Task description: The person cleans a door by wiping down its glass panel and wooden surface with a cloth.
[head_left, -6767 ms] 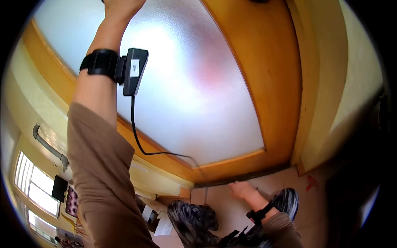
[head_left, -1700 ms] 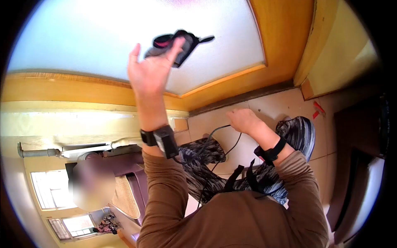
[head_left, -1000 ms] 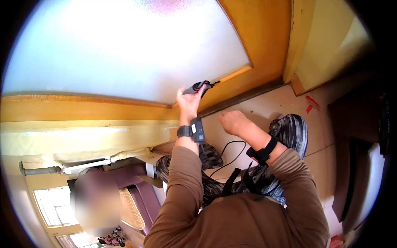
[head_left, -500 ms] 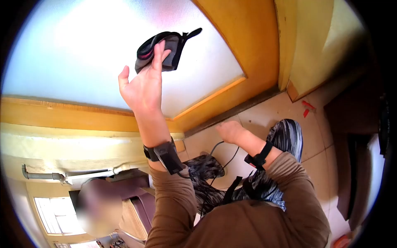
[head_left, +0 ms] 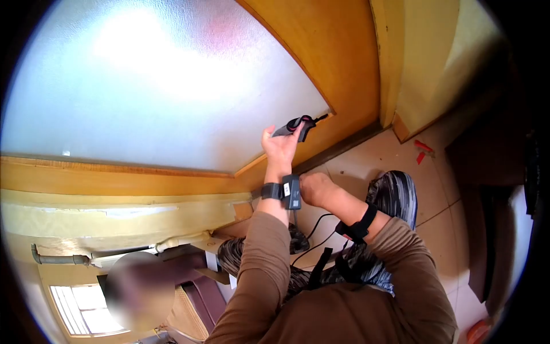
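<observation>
My left hand (head_left: 280,150) is at the lower right corner of the door's frosted pane (head_left: 189,114). Its fingers are closed on a folded grey and black cloth piece (head_left: 302,124) with a thin black strap, whose exact kind I cannot make out. The cloth lies over the pane's corner and the wooden frame; whether it touches them is unclear. Just below and to the right, my right hand (head_left: 317,188) is curled into a loose fist, with nothing showing in it. It is close beside my left wrist.
A wooden door frame (head_left: 338,63) surrounds the pane. Red scraps (head_left: 423,151) lie on the tiled floor (head_left: 432,198). Dark furniture (head_left: 484,229) stands at the right. A grey pipe (head_left: 60,259) runs along the left wall, and a person (head_left: 140,289) is at the lower left.
My left hand has moved down and right with the cloth piece, from the middle of the pane to its lower right corner. My right hand has hardly moved.
</observation>
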Action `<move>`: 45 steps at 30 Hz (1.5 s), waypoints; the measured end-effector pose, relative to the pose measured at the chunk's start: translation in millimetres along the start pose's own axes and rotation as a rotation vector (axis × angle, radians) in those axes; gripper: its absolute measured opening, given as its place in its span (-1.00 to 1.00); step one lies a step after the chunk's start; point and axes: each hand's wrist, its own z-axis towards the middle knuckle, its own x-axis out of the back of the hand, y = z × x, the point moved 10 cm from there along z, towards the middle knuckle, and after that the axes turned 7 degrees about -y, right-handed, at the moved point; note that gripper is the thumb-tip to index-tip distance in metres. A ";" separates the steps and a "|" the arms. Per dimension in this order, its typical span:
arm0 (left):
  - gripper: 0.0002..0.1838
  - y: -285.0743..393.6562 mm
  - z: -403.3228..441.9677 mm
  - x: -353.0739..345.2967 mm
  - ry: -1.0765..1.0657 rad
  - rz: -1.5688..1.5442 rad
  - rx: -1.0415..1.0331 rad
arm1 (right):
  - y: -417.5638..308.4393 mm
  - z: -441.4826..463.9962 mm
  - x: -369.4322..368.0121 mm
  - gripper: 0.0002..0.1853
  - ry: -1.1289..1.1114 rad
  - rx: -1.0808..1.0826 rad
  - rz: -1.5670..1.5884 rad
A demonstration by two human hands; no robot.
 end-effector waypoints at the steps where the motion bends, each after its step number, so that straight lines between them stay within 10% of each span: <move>1: -0.16 1.2 0.6 3.2 0.008 0.012 -0.010 | 2.7 -1.5 0.4 -0.73 -0.028 -0.037 0.008; 5: -0.36 9.6 -10.4 -39.4 0.130 -0.123 0.004 | 14.9 9.3 -19.0 -0.72 -0.037 -0.046 -0.063; 12: -0.01 44.4 -74.2 -251.0 -0.419 -0.265 -0.036 | 1.9 10.4 -32.7 -0.73 -0.086 0.025 -0.076; 28: -0.20 16.8 -8.4 2.2 0.085 0.129 -0.062 | 7.5 5.5 -13.6 -0.71 -0.063 -0.034 -0.046; 35: -0.06 73.5 -56.4 -178.1 -0.173 0.118 -0.142 | 9.2 9.6 -22.1 -0.74 -0.051 0.004 -0.114; 42: -0.26 82.8 -115.6 -337.4 -0.478 0.626 -0.406 | 2.0 8.1 -24.8 -0.77 -0.019 0.054 -0.095; 45: -0.29 82.1 -113.0 -335.5 -0.333 1.476 -0.713 | 10.6 11.2 -27.4 -0.77 -0.024 0.013 -0.120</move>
